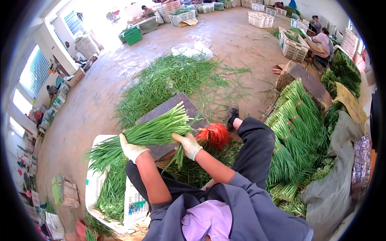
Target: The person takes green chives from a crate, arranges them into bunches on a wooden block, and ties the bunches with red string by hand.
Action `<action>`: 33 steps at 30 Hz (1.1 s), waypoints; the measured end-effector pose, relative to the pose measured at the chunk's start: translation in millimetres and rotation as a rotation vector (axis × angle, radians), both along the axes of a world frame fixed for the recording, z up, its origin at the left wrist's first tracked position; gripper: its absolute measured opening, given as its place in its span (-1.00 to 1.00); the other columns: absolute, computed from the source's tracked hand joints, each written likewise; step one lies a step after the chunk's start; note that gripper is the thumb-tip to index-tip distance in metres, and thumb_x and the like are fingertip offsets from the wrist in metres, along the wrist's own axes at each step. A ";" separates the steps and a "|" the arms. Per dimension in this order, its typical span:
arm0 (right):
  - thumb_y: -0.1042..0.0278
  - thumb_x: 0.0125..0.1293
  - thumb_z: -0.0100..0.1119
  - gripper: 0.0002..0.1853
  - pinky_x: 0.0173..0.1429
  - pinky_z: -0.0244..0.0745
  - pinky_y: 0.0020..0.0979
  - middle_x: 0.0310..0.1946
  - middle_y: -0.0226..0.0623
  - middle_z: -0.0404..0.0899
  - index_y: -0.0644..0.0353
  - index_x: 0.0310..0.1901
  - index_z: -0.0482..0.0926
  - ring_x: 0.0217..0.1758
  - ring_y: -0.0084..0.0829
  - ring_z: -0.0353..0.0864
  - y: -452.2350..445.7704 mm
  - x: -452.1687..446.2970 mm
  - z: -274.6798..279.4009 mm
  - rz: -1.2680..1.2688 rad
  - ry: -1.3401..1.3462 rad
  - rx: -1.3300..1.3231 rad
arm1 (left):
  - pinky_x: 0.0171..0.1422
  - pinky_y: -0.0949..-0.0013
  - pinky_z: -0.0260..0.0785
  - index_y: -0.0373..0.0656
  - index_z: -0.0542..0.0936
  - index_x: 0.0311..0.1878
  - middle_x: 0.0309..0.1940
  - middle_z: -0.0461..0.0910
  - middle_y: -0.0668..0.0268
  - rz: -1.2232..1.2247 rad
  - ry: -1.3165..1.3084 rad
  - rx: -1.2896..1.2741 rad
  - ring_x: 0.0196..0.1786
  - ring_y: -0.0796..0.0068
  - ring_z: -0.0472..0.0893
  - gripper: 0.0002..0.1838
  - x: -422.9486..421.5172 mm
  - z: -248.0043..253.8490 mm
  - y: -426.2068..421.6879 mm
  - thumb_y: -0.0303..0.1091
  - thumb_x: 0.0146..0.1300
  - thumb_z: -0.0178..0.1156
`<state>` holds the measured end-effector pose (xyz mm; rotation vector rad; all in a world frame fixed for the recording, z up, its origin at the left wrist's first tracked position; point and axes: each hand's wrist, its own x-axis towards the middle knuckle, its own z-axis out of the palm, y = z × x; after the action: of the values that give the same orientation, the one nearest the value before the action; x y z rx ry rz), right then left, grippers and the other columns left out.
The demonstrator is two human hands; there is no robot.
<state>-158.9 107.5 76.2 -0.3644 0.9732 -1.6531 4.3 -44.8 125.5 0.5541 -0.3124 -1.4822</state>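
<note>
Both of my hands wear pale gloves and hold a bunch of long green chives (157,127) across my lap, pale ends up to the right, leafy tips to the left. My left hand (133,149) is closed around the leafy side. Near the stem ends, my right hand (187,145) grips the bunch; a few stalks (179,157) hang below it. Underneath lies a dark board (183,102). A bundle of red ties (214,135) sits just right of my right hand. On my left stands a white crate (93,201) with loose greens (113,193) in it.
Loose greens (169,82) are heaped on the floor ahead. Bundles tied with red (295,128) are stacked on my right, beside a grey sheet (335,172). Farther off are a white crate (292,48), a green crate (132,35) and a seated person (320,43).
</note>
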 end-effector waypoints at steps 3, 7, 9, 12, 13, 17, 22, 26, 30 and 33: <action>0.28 0.28 0.33 -0.69 -0.44 0.48 -0.39 -0.29 -0.28 0.63 0.27 -0.03 0.58 -0.45 -0.42 0.58 15.4 -17.6 10.3 0.016 0.151 0.093 | 0.13 0.00 0.49 -0.13 0.59 -0.03 -0.07 0.64 0.20 0.020 0.023 0.038 -0.03 0.14 0.62 -0.65 0.5 42.9 22.9 -0.03 0.40 0.16; 0.36 0.38 0.21 -0.90 -0.56 0.34 -0.44 -0.41 -0.33 0.56 0.19 -0.18 0.57 -0.50 -0.49 0.53 25.5 -73.2 -36.3 -0.346 -0.174 0.051 | 0.09 0.08 0.52 -0.18 0.61 -0.11 -0.13 0.66 0.18 0.108 0.022 0.049 -0.09 0.17 0.63 -0.69 24.2 56.2 21.1 -0.10 0.40 0.16; 0.34 0.40 0.18 -0.86 -0.52 0.41 -0.47 -0.37 -0.37 0.59 0.21 -0.12 0.60 -0.48 -0.50 0.56 39.0 -76.0 -26.7 -0.251 -0.024 0.002 | 0.08 0.08 0.53 -0.17 0.61 -0.13 -0.15 0.66 0.20 0.157 -0.014 0.015 -0.12 0.17 0.64 -0.69 38.2 43.3 3.8 -0.09 0.41 0.15; 0.28 0.36 0.25 -0.72 -0.53 0.44 -0.50 -0.41 -0.40 0.61 0.22 0.02 0.58 -0.56 -0.56 0.55 40.4 -55.9 16.9 -0.131 0.337 0.028 | 0.08 0.08 0.53 -0.17 0.61 -0.14 -0.15 0.66 0.20 0.174 -0.039 0.025 -0.12 0.16 0.64 -0.69 33.7 39.6 3.0 -0.09 0.41 0.15; 0.28 0.34 0.28 -0.69 -0.54 0.43 -0.51 -0.40 -0.40 0.61 0.23 0.05 0.58 -0.57 -0.57 0.54 39.1 -47.3 35.2 -0.094 0.415 0.018 | 0.03 0.14 0.54 -0.18 0.63 -0.08 -0.12 0.67 0.19 0.171 -0.030 0.063 -0.13 0.20 0.65 -0.66 24.8 50.0 14.3 -0.06 0.40 0.16; 0.22 0.19 0.43 -0.56 -0.56 0.47 -0.48 -0.35 -0.31 0.65 0.30 0.00 0.56 -0.60 -0.52 0.58 27.2 -28.3 76.6 0.097 0.538 -0.020 | 0.04 0.11 0.52 -0.16 0.62 -0.11 -0.13 0.66 0.21 0.123 -0.028 0.057 -0.14 0.19 0.63 -0.66 11.7 56.7 29.0 -0.05 0.40 0.15; 0.25 0.24 0.38 -0.63 -0.57 0.48 -0.48 -0.37 -0.28 0.67 0.30 -0.01 0.57 -0.60 -0.49 0.61 6.4 -25.3 46.9 0.077 0.723 0.066 | 0.02 0.12 0.52 -0.14 0.62 -0.13 -0.15 0.66 0.23 0.124 -0.019 0.024 -0.15 0.21 0.63 -0.68 6.8 56.0 35.1 -0.06 0.40 0.15; 0.30 0.33 0.30 -0.72 -0.48 0.58 -0.43 -0.39 -0.31 0.70 0.28 -0.02 0.61 -0.52 -0.48 0.67 17.5 -51.4 26.3 -0.192 0.508 0.081 | 0.00 0.11 0.52 -0.14 0.62 -0.15 -0.18 0.67 0.24 0.138 -0.068 0.083 -0.18 0.20 0.63 -0.70 11.8 51.7 32.1 -0.07 0.37 0.20; 0.25 0.36 0.29 -0.71 -0.52 0.53 -0.48 -0.38 -0.30 0.69 0.31 -0.05 0.62 -0.53 -0.50 0.64 36.0 -84.6 4.9 -0.343 0.359 0.091 | -0.06 0.10 0.56 -0.23 0.63 -0.13 -0.19 0.67 0.18 0.152 -0.044 0.028 -0.20 0.19 0.66 -0.65 24.5 42.2 22.1 -0.08 0.35 0.23; 0.19 0.37 0.28 -0.70 -0.53 0.52 -0.50 -0.37 -0.23 0.69 0.29 -0.07 0.61 -0.53 -0.48 0.65 45.4 -83.2 28.2 -0.204 0.378 0.109 | -0.10 0.12 0.58 -0.25 0.63 -0.14 -0.19 0.67 0.16 0.213 -0.087 0.041 -0.21 0.21 0.67 -0.64 24.2 47.1 22.1 -0.08 0.36 0.23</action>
<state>-242.1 152.9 104.4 -0.5305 1.4158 -1.7398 28.5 -22.7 172.5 0.6657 -0.2821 -1.2639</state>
